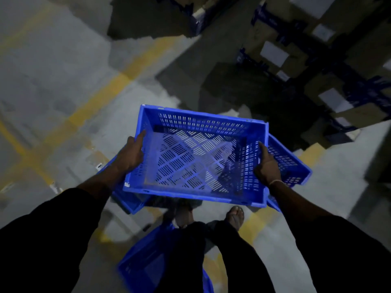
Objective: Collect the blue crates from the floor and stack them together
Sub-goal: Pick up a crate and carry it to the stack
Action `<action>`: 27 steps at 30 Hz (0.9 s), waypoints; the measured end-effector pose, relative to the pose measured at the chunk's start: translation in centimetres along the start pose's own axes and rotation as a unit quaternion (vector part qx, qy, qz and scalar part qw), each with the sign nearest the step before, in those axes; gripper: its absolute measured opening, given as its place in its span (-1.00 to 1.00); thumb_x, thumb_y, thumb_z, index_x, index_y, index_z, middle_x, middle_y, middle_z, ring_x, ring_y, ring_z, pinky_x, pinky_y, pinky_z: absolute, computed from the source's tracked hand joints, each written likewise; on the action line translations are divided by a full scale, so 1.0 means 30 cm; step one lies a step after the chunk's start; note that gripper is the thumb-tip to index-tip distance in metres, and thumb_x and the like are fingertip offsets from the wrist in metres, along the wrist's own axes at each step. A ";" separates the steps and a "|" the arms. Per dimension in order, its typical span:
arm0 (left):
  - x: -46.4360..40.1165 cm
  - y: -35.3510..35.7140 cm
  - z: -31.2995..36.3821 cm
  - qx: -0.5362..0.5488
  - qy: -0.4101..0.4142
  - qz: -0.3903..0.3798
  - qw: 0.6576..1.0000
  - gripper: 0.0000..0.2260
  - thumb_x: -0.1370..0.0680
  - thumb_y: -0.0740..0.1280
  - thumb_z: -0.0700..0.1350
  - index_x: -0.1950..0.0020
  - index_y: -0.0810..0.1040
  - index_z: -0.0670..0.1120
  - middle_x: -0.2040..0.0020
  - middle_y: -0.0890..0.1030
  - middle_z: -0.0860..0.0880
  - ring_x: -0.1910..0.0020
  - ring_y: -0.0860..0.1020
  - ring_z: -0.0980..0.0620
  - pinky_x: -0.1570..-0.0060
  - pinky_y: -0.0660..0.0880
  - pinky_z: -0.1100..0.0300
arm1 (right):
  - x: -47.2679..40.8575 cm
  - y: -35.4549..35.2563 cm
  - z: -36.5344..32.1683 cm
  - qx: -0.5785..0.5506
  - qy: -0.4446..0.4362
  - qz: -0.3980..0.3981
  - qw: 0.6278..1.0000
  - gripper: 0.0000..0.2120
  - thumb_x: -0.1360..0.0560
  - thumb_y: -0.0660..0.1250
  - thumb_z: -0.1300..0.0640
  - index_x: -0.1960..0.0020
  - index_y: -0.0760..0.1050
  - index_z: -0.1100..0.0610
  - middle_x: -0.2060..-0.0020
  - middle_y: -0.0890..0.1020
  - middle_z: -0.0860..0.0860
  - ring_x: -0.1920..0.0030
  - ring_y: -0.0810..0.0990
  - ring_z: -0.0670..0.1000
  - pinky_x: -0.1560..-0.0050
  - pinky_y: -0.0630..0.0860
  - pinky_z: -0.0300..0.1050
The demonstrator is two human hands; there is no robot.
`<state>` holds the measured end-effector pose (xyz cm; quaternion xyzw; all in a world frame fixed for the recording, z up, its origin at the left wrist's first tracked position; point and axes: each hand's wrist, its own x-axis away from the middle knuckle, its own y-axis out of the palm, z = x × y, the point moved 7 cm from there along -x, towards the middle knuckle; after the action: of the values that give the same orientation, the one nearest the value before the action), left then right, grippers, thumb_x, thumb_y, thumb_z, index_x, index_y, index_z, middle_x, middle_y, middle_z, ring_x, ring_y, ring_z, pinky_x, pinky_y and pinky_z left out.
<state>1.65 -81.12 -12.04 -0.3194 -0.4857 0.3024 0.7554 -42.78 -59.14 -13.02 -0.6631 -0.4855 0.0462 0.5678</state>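
I hold a blue perforated crate (196,157) in the air in front of me, its open top facing up. My left hand (131,154) grips its left rim, thumb along the edge. On the right rim my right hand (267,166) holds the wall, thumb inside. A second blue crate (289,163) lies under it on the floor, turned at an angle, its corners poking out at right and at lower left. A third blue crate (146,263) lies on the floor by my legs at the bottom.
The grey concrete floor (63,70) carries yellow painted lines (101,98). Blue racking with cardboard boxes (317,66) fills the upper right. My sandalled feet (234,216) stand just behind the held crate.
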 end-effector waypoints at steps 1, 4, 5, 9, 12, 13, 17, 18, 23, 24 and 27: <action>0.021 -0.040 0.040 -0.011 0.008 0.001 1.000 -0.29 -0.64 0.23 -0.16 -0.68 -0.09 0.05 -0.38 0.26 -0.32 0.01 0.54 -0.38 0.10 0.51 -0.14 | 0.045 -0.056 0.002 -0.003 0.002 0.010 1.000 -0.10 -0.45 0.31 0.35 -0.65 0.01 -0.08 -0.16 0.55 0.32 0.00 0.58 0.30 0.15 0.44 0.05; 0.085 -0.146 0.176 -0.033 0.036 -0.002 0.999 -0.26 -0.64 0.25 -0.15 -0.68 -0.13 0.05 -0.40 0.25 -0.32 0.18 0.52 -0.29 0.19 0.50 -0.10 | 0.169 -0.208 0.009 -0.004 0.007 0.030 1.000 -0.10 -0.47 0.32 0.33 -0.65 -0.04 -0.10 -0.13 0.52 0.32 0.04 0.57 0.32 0.19 0.47 0.10; 0.110 -0.183 0.229 -0.043 0.048 -0.004 0.998 -0.26 -0.64 0.25 -0.16 -0.68 -0.14 0.05 -0.41 0.23 -0.33 0.25 0.49 -0.24 0.23 0.47 -0.07 | 0.212 -0.262 0.017 -0.005 0.011 0.038 0.999 -0.11 -0.49 0.31 0.32 -0.65 -0.05 -0.10 -0.12 0.51 0.31 0.07 0.57 0.32 0.22 0.48 0.10; 0.189 -0.288 0.434 -0.084 0.099 0.005 0.992 -0.22 -0.63 0.26 -0.20 -0.68 -0.18 0.02 -0.39 0.22 -0.35 0.33 0.46 -0.23 0.27 0.45 -0.05 | 0.384 -0.452 0.096 0.004 0.035 0.080 0.996 -0.12 -0.51 0.31 0.27 -0.65 -0.09 -0.13 -0.17 0.48 0.28 0.15 0.56 0.30 0.25 0.55 0.13; 0.239 -0.311 0.579 -0.084 0.131 0.008 0.988 -0.26 -0.64 0.25 -0.11 -0.67 -0.16 0.07 -0.32 0.25 -0.32 0.30 0.46 -0.21 0.24 0.47 -0.06 | 0.496 -0.544 0.193 0.017 0.059 0.100 0.993 -0.12 -0.51 0.32 0.23 -0.65 -0.09 -0.11 -0.17 0.47 0.28 0.18 0.57 0.31 0.28 0.39 0.03; 0.253 -0.319 0.626 -0.079 0.138 0.010 0.987 -0.31 -0.65 0.22 -0.05 -0.65 -0.12 0.09 -0.29 0.29 -0.31 0.26 0.50 -0.26 0.20 0.52 -0.11 | 0.533 -0.568 0.230 0.018 0.069 0.109 0.992 -0.13 -0.52 0.31 0.22 -0.66 -0.09 -0.11 -0.18 0.46 0.28 0.18 0.57 0.31 0.27 0.36 0.02; 0.281 -0.296 0.828 -0.129 0.205 0.023 0.970 -0.24 -0.64 0.23 -0.11 -0.66 -0.22 0.07 -0.29 0.24 -0.30 0.18 0.51 -0.35 0.18 0.53 -0.14 | 0.691 -0.633 0.390 -0.015 0.111 0.161 0.981 -0.19 -0.54 0.25 0.22 -0.64 -0.07 -0.15 -0.14 0.45 0.22 0.21 0.53 0.29 0.27 0.34 0.01; 0.294 -0.287 0.887 -0.142 0.218 0.027 0.965 -0.26 -0.65 0.22 -0.13 -0.68 -0.19 0.02 -0.31 0.24 -0.33 0.15 0.51 -0.37 0.19 0.49 -0.09 | 0.729 -0.643 0.433 -0.030 0.126 0.173 0.976 -0.19 -0.54 0.24 0.23 -0.63 -0.08 -0.18 -0.11 0.45 0.19 0.22 0.52 0.29 0.27 0.35 0.02; 0.349 -0.202 1.167 -0.178 0.292 0.003 0.940 -0.30 -0.67 0.19 -0.16 -0.68 -0.18 0.00 -0.42 0.22 -0.44 0.05 0.51 -0.43 0.21 0.34 0.00 | 0.937 -0.664 0.655 -0.080 0.193 0.212 0.955 -0.20 -0.56 0.21 0.25 -0.63 -0.08 -0.21 -0.04 0.43 0.16 0.24 0.49 0.27 0.26 0.38 0.02; 0.363 -0.179 1.219 -0.179 0.308 0.001 0.934 -0.29 -0.66 0.20 -0.18 -0.68 -0.17 0.01 -0.44 0.21 -0.45 0.02 0.51 -0.45 0.21 0.34 0.00 | 0.977 -0.663 0.700 -0.087 0.204 0.217 0.951 -0.22 -0.58 0.20 0.23 -0.63 -0.08 -0.20 -0.03 0.43 0.16 0.24 0.49 0.27 0.26 0.38 0.03; 0.429 -0.106 1.392 -0.162 0.360 -0.008 0.919 -0.24 -0.61 0.24 -0.28 -0.69 -0.11 0.01 -0.44 0.22 -0.43 -0.14 0.46 -0.47 0.09 0.40 -0.06 | 1.105 -0.658 0.844 -0.114 0.239 0.235 0.935 -0.27 -0.60 0.19 0.18 -0.63 -0.07 -0.20 -0.03 0.43 0.17 0.21 0.51 0.30 0.21 0.47 0.10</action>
<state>-32.14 -65.31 10.91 -0.5208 -0.2258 0.0780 0.8196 -52.57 -20.41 10.09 -0.8099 -0.1682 -0.0371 0.5607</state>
